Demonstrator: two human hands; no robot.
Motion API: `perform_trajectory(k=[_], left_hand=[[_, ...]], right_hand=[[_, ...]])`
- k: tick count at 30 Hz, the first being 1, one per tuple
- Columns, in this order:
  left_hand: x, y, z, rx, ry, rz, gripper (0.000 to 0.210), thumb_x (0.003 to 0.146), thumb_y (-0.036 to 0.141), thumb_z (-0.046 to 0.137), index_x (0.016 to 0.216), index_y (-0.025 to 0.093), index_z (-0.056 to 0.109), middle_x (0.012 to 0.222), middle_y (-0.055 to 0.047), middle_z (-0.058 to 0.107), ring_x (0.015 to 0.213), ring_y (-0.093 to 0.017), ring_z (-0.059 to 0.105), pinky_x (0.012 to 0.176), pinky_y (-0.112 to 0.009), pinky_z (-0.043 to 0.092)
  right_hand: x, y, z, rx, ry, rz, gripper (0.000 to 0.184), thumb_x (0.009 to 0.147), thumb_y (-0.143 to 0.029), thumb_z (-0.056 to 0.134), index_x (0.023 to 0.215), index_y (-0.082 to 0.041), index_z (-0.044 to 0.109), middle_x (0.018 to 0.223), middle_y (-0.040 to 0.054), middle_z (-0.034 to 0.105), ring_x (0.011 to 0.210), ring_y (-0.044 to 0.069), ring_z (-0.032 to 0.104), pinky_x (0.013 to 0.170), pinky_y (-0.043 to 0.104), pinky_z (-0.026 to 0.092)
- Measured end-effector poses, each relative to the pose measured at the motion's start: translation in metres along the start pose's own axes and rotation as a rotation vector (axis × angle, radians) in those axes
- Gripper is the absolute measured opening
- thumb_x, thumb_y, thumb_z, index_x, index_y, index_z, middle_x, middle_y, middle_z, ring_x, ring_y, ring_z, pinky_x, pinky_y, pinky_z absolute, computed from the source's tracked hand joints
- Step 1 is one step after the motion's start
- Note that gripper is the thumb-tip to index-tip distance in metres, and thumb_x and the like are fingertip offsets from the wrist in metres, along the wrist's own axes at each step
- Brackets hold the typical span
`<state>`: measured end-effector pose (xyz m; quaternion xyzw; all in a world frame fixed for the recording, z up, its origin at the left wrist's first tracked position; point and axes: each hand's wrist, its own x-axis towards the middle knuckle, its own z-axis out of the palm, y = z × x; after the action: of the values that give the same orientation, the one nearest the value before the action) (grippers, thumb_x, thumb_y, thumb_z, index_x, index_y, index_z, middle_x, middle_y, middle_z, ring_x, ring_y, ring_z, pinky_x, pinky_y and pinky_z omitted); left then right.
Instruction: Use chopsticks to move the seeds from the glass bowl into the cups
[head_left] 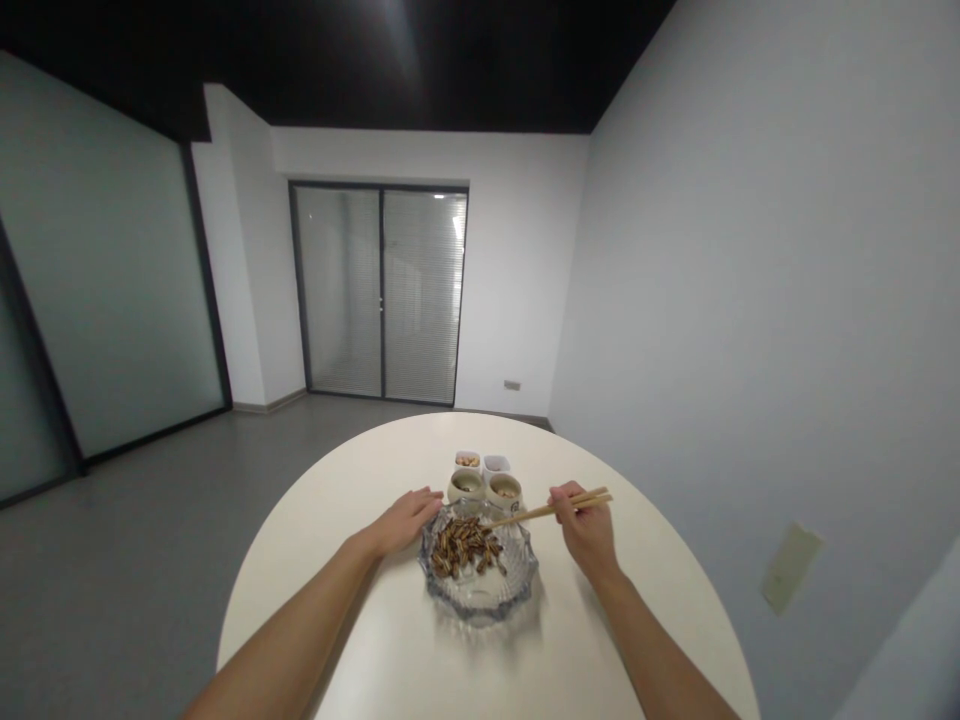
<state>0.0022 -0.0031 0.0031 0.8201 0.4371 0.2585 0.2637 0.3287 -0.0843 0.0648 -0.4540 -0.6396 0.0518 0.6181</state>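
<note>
A clear cut-glass bowl (pixel 480 608) sits on the round table. Brown-and-tan striped pieces (pixel 465 545), which look like sunflower seeds, are heaped toward its far left side. My left hand (pixel 409 518) lies at the bowl's left edge, fingers stretched out and fingertips by the rim. In my right hand (pixel 586 525), right of the bowl, is a pair of wooden chopsticks (pixel 534 514). Their tips point left over the bowl and reach the heap's right edge. Whether a seed is between the tips is too small to tell.
Behind the bowl stand two cream cups, a left cup (pixel 454 492) and a right cup (pixel 493 500), each with small pieces inside. Farther back are a white container (pixel 458 462) of pinkish-tan pieces and another white container (pixel 497 463). A wall (pixel 720 300) rises right of the pale table (pixel 352 455).
</note>
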Motion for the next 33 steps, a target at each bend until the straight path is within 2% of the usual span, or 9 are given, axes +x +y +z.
perform_trajectory(k=[7,15,24,33], left_hand=[[0.0002,-0.0026,0.0011,-0.002,0.015,0.003,0.072,0.102,0.075,0.033,0.140,0.025,0.069,0.155,-0.007,0.059,0.150,-0.036,0.043,0.129,-0.052,0.023],[0.0003,-0.0027,0.0010,0.004,0.013,0.045,0.068,0.105,0.069,0.032,0.142,0.025,0.068,0.152,-0.006,0.062,0.149,-0.034,0.045,0.128,-0.049,0.027],[0.0004,-0.0038,0.0008,-0.004,-0.012,0.016,0.076,0.103,0.076,0.029,0.145,0.025,0.066,0.157,-0.006,0.057,0.152,-0.036,0.040,0.130,-0.051,0.019],[-0.0001,-0.0019,0.0002,-0.012,-0.007,-0.008,0.078,0.101,0.078,0.031,0.146,0.024,0.065,0.157,-0.007,0.057,0.153,-0.037,0.039,0.130,-0.052,0.020]], right_hand=[[-0.0010,-0.0018,0.0007,0.005,-0.027,-0.025,0.054,0.095,-0.060,0.058,0.057,-0.022,0.062,0.044,-0.0016,0.051,0.043,0.014,0.049,0.045,0.025,0.037],[-0.0002,0.0000,-0.0001,0.065,0.024,0.062,0.064,0.093,-0.075,0.055,0.060,-0.022,0.064,0.044,-0.0010,0.052,0.041,0.014,0.047,0.042,0.026,0.035],[0.0010,0.0002,0.0002,0.036,0.071,0.118,0.070,0.089,-0.084,0.052,0.059,-0.022,0.063,0.045,0.0003,0.054,0.043,0.016,0.049,0.043,0.026,0.037],[0.0006,0.0066,0.0065,0.061,0.016,0.108,0.071,0.087,-0.088,0.052,0.063,-0.022,0.066,0.049,0.0019,0.058,0.047,0.018,0.054,0.045,0.027,0.041]])
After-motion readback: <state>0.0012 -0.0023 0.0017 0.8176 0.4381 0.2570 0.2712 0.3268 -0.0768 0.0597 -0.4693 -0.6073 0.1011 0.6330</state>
